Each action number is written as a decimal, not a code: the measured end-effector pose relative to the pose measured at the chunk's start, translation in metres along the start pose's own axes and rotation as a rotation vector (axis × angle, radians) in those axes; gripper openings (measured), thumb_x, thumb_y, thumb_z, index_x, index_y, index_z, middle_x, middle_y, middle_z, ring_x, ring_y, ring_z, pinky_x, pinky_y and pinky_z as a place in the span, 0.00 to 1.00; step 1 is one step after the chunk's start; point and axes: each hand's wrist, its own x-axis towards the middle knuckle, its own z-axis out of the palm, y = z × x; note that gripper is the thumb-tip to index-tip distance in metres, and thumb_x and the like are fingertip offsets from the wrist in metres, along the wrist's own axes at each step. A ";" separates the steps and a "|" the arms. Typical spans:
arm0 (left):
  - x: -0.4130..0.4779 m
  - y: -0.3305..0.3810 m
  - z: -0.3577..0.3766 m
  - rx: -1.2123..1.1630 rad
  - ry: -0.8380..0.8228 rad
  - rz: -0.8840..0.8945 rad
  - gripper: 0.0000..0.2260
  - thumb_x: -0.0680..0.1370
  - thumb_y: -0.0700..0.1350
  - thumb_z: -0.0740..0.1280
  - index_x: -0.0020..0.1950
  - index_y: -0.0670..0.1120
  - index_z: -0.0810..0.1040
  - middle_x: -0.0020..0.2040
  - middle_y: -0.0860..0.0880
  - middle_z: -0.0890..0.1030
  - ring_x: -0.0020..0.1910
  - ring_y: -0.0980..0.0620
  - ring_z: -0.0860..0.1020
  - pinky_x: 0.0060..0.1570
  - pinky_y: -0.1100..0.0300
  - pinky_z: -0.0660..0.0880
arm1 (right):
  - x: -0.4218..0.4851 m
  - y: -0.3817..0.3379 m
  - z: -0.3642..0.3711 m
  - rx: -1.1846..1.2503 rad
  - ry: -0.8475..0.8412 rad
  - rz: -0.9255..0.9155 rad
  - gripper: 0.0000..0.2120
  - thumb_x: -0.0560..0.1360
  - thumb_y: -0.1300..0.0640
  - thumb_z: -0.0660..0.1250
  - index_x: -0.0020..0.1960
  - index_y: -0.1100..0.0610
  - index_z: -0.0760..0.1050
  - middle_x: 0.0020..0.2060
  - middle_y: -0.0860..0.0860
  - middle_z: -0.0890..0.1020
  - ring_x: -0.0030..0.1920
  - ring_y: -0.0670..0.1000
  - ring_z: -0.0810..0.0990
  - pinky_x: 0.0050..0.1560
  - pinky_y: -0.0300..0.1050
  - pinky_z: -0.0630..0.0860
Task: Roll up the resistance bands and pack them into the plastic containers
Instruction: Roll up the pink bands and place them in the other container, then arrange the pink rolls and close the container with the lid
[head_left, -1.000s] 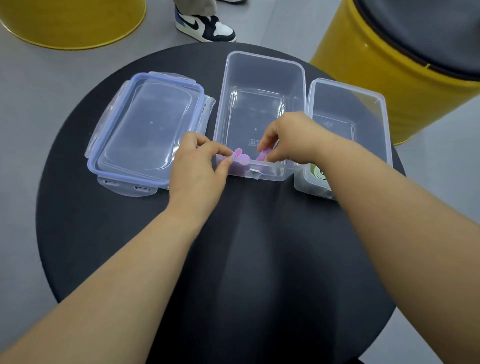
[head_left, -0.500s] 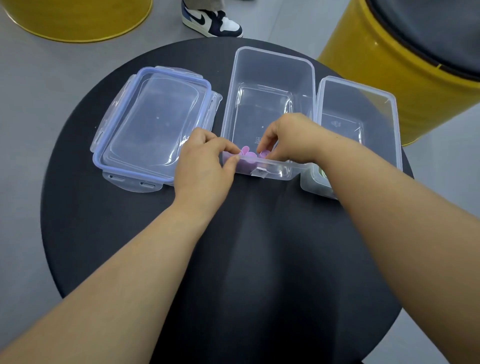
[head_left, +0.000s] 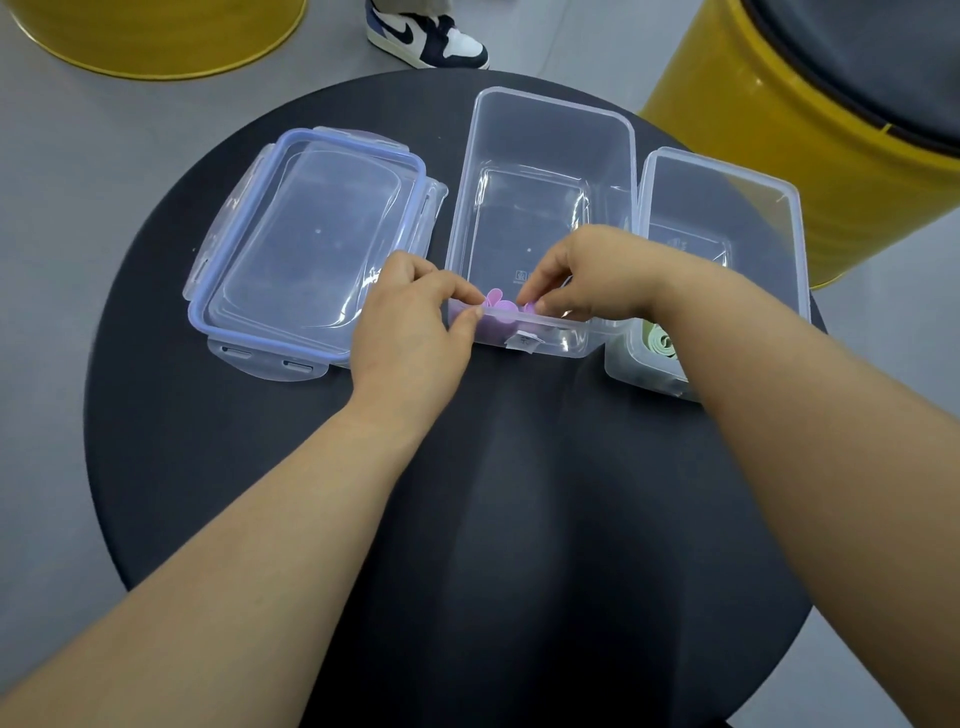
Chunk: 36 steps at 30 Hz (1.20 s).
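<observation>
Purple band (head_left: 497, 309) sits rolled at the near end of the middle container (head_left: 551, 136) on the bench (head_left: 519, 467). Our left grip (head_left: 410, 325) and right grip (head_left: 589, 280) both pinch it with curled fingers, probably so the roll does not spring open before we let go.

Left hand (head_left: 410, 325), right hand (head_left: 595, 278) and both forearms are bare.

Left hand (head_left: 410, 327) and right hand (head_left: 587, 283) pinch a purple band (head_left: 496, 312) at the near end of the middle container (head_left: 550, 135). A lid (head_left: 306, 249) lies left of it. The right container (head_left: 727, 208) holds a green roll (head_left: 660, 343). All rest on a black table (head_left: 467, 519).
</observation>
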 end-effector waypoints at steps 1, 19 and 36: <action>0.000 0.000 0.000 0.001 0.000 0.001 0.03 0.76 0.45 0.68 0.47 0.51 0.81 0.49 0.54 0.68 0.47 0.56 0.70 0.46 0.63 0.68 | 0.000 0.000 0.001 0.011 0.003 0.001 0.08 0.74 0.60 0.69 0.52 0.52 0.82 0.43 0.48 0.82 0.38 0.45 0.79 0.46 0.40 0.78; 0.001 0.001 0.001 -0.009 -0.009 -0.008 0.04 0.76 0.46 0.68 0.48 0.50 0.82 0.49 0.54 0.69 0.48 0.56 0.70 0.46 0.63 0.67 | -0.002 -0.001 0.000 0.079 0.047 0.060 0.04 0.71 0.61 0.72 0.45 0.57 0.78 0.38 0.51 0.81 0.45 0.56 0.83 0.52 0.50 0.80; 0.003 0.000 0.002 0.007 -0.002 0.003 0.04 0.76 0.45 0.68 0.48 0.51 0.82 0.49 0.54 0.69 0.50 0.55 0.71 0.46 0.63 0.67 | -0.001 0.000 0.001 0.129 0.099 0.056 0.04 0.75 0.59 0.68 0.48 0.59 0.78 0.43 0.55 0.83 0.43 0.53 0.84 0.45 0.44 0.82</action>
